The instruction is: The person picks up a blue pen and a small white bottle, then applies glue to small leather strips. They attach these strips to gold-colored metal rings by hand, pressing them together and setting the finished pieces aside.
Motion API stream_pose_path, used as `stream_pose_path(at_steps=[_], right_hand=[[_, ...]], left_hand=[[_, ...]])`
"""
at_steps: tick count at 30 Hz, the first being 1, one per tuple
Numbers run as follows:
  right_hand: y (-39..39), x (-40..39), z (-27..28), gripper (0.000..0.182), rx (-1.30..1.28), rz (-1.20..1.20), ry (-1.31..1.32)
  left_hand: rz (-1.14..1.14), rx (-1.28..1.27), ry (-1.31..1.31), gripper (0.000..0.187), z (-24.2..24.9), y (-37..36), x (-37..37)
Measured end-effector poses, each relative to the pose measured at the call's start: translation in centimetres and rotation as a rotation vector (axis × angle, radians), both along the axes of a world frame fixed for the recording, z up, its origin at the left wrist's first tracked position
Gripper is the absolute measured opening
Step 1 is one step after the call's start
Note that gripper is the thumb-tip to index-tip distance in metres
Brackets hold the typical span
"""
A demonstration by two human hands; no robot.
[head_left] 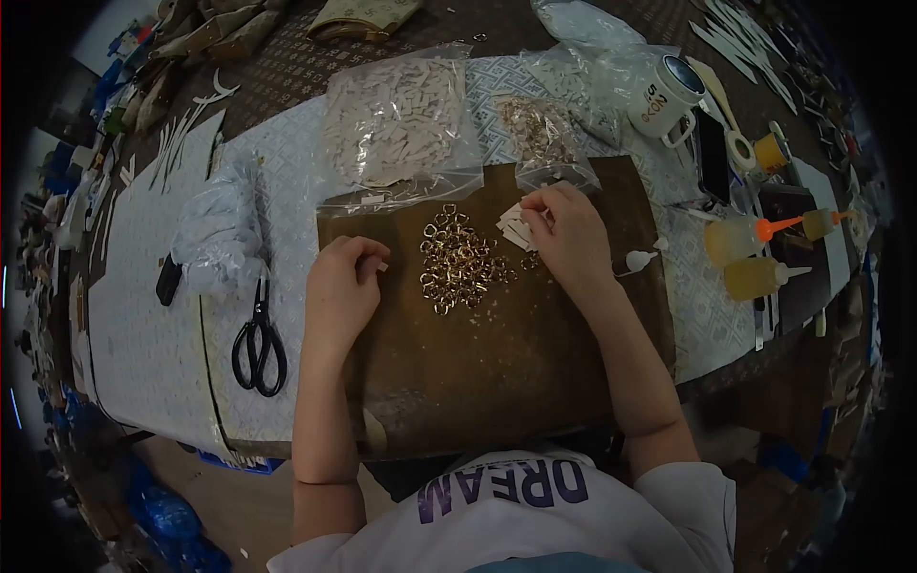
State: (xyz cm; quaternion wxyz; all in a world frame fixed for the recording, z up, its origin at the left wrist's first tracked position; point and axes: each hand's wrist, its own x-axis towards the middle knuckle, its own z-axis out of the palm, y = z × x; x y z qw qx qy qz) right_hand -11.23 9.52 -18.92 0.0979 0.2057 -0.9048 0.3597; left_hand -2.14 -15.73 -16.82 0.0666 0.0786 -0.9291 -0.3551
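On the brown work mat [478,382] lies a heap of shiny gold-coloured metal rings [458,263], some of them D-shaped. To its left, my left hand [342,286] is closed, with a small pale piece [383,266] pinched at the fingertips. My right hand [568,234] is on the other side of the heap, fingers curled and thumb bent in, at a small stack of pale flat strips [516,227]. Whether a strip is between those fingers cannot be made out. A few rings lie close below the strips.
Clear bags of pale pieces [396,124] and metal parts [540,134] lie behind the mat. Black scissors [258,349] and a plastic-wrapped bundle [220,229] are at left. At right are a mug [664,100], a phone [712,156] and glue bottles [735,241].
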Motion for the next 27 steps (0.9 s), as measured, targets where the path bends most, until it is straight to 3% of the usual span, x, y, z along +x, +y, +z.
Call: stream_pose_path(at_steps=[4,10,13,16,19,22,25,27], right_hand=[[-0.1,0.0,-0.6,0.01,0.121,-0.005,0.103],[0.0,-0.1,-0.5,0.011,0.174,-0.002,0.044],[0.0,-0.2,-0.7,0.011,0.172,0.022,0.104],[-0.7,0.0,-0.2,0.01,0.004,-0.006,0.108],[-1.6,1.3,1.6,0.008,-0.354,0.076,-0.228],[-2.2,1.9,0.3,0.013,-0.521,0.181,-0.333],[-2.7,2.3,0.0,0.016,-0.687,0.21,-0.49],[-2.8,2.7,0.7,0.016,-0.768,0.221,-0.622]], left_hand=[[-0.032,-0.197,0.124,0.012,-0.4,0.1,0.2],[-0.154,-0.106,0.407,0.018,-1.4,2.6,-1.3],[-0.273,-0.133,0.37,0.022,-2.2,3.3,-1.4],[-0.198,-0.146,0.274,0.022,-2.2,3.5,-0.9],[-0.157,-0.131,0.251,0.022,-2.7,3.2,-0.8],[-0.065,-0.013,0.238,0.012,-2.4,3.6,-0.9],[0.043,0.514,0.107,0.015,-2.2,3.7,-0.7],[-0.026,0.82,0.034,0.016,-1.3,4.0,-0.6]])
